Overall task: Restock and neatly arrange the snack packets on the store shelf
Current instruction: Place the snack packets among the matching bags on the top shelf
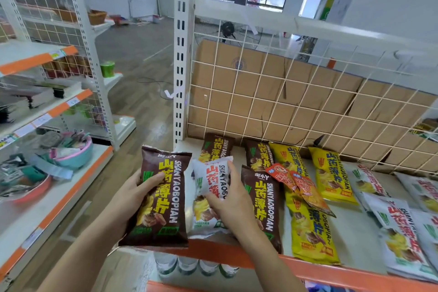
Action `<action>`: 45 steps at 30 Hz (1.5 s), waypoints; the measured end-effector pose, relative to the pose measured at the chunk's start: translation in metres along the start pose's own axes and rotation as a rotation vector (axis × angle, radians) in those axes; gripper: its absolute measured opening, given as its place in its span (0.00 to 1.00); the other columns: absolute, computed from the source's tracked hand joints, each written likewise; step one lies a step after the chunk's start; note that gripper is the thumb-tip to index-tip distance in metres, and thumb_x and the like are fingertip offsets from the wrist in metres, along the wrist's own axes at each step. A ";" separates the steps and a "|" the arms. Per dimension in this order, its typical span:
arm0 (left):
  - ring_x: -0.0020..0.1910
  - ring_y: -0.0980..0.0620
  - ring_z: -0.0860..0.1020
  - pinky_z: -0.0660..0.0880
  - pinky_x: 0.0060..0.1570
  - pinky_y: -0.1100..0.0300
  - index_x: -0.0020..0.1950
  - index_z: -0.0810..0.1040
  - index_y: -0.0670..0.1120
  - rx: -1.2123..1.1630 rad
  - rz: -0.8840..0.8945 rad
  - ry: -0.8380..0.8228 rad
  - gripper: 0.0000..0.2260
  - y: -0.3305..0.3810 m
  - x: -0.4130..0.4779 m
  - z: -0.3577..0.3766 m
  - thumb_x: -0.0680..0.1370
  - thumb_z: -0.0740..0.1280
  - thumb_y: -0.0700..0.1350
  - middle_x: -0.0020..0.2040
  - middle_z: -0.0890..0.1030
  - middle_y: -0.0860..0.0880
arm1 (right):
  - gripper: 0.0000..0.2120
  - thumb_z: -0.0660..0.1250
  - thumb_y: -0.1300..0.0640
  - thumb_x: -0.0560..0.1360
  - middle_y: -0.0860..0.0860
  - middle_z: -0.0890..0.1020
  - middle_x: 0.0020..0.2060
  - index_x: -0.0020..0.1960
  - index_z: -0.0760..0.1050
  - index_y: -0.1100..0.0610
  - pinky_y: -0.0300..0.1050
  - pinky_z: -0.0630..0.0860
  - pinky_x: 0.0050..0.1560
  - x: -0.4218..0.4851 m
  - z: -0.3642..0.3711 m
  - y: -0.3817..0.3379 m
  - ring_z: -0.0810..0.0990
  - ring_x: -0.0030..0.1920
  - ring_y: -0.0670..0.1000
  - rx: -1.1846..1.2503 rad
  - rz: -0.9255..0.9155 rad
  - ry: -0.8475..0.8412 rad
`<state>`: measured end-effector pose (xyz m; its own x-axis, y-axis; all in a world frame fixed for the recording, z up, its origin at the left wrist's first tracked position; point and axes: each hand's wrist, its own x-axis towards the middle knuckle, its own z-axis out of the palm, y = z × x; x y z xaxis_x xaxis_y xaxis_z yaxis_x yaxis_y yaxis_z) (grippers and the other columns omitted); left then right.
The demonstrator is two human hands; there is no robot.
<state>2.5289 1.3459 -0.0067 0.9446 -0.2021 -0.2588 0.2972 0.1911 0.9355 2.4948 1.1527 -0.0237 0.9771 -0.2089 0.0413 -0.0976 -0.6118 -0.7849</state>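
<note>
Head view: left grip holds brown packet, right grip white packet.

"SHANYAOBOPIAN" on brown packet, white packet

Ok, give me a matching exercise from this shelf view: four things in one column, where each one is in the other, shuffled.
Things:
1. leftmost brown packet
2. leftmost white packet
3. red sachets
4. cardboard boxes

Places:
A. behind the wire grid
B. gripped by the right hand
C. lying across the yellow packets
D. gripped by the left hand

Pairs: 1-D, 2-B, 3-C, 4-A
</note>
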 end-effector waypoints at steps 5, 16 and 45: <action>0.31 0.46 0.82 0.77 0.32 0.56 0.53 0.75 0.44 0.054 -0.011 0.002 0.08 -0.005 0.013 0.015 0.76 0.65 0.44 0.38 0.84 0.42 | 0.39 0.73 0.48 0.69 0.46 0.75 0.60 0.73 0.54 0.44 0.53 0.77 0.54 -0.004 -0.039 0.011 0.78 0.54 0.48 0.161 -0.011 0.128; 0.37 0.46 0.83 0.77 0.39 0.54 0.58 0.73 0.43 0.178 -0.047 -0.055 0.13 -0.035 0.057 0.069 0.76 0.68 0.44 0.43 0.84 0.43 | 0.36 0.72 0.55 0.71 0.36 0.72 0.52 0.69 0.55 0.42 0.30 0.75 0.35 -0.035 -0.099 0.047 0.76 0.44 0.30 0.271 0.031 0.300; 0.69 0.45 0.66 0.63 0.67 0.48 0.70 0.68 0.44 1.134 0.701 -0.025 0.25 -0.038 0.030 0.128 0.74 0.70 0.41 0.70 0.69 0.45 | 0.41 0.72 0.40 0.62 0.33 0.77 0.50 0.70 0.57 0.37 0.57 0.76 0.57 -0.091 -0.159 0.088 0.79 0.53 0.43 0.304 0.116 0.428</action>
<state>2.5282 1.2097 -0.0191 0.8427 -0.4098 0.3493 -0.5384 -0.6360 0.5528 2.3674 0.9964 0.0015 0.7925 -0.5931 0.1420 -0.0790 -0.3308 -0.9404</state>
